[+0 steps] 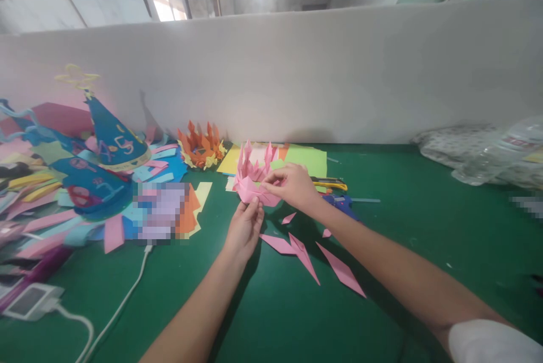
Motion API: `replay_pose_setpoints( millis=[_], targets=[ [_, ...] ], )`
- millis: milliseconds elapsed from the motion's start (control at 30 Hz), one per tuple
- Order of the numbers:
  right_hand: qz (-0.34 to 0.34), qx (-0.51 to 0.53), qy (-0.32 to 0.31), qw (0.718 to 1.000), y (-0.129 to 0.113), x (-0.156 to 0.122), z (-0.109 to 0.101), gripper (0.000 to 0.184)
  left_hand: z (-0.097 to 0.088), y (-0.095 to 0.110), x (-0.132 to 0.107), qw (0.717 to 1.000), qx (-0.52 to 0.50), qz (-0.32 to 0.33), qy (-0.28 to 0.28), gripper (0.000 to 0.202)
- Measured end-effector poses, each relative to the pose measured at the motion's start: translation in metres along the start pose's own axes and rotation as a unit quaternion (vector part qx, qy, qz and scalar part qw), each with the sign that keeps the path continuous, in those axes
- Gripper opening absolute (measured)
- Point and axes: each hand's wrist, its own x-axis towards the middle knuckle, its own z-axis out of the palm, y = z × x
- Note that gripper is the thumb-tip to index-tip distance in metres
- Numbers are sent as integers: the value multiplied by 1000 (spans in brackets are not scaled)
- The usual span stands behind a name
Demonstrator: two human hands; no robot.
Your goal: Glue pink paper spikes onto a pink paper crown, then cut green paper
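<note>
Far left, blue cone hats (116, 139) stand among pastel paper strips (114, 233) on the green table (169, 318). Near left, a white device (34, 302) with a white cable (131, 284) running toward a blurred-out patch. Right of that, far side, an orange paper crown (201, 148) by the pale partition (297, 80).

Middle: left hand (244, 224), forearm reaching in from the near edge, fingers curled, thumb up on the near lower edge of the pink paper crown (248, 189). Grip closed, crown's lower edge pinched. The crown sits just beyond the left fingertips, spikes up, in front of coloured sheets (307, 160).

Right hand (292, 185) comes in from the near right, forearm slanting far and left, back of the hand up, wrist bent a little. Thumb and fingertips pressed together, pinching the crown's right-hand part; can't tell which fold. So the crown is left of this grip, between both hands.

Near side, below the hands, loose pink folded pieces (341, 269) lie on the table. Beyond the right forearm, a yellow-handled cutter (335, 184) and a blue tool (343, 204). Far right, a clear plastic bottle (500, 151) on its side.
</note>
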Motion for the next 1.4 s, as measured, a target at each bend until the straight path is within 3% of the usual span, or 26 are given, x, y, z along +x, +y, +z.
replay_pose_setpoints(
  millis=[633, 1000, 1400],
  targets=[
    [4, 9, -16, 1000, -2, -1, 0, 7, -2, -2, 1, 1000, 7, 5, 2, 11],
    [-28, -34, -121, 992, -2, 4, -6, 21, 0, -2, 0, 1000, 5, 1, 11, 12],
    [40, -26, -159, 986, -7, 7, -11, 16, 1, -3, 0, 1000, 1, 1, 13, 13]
  ],
)
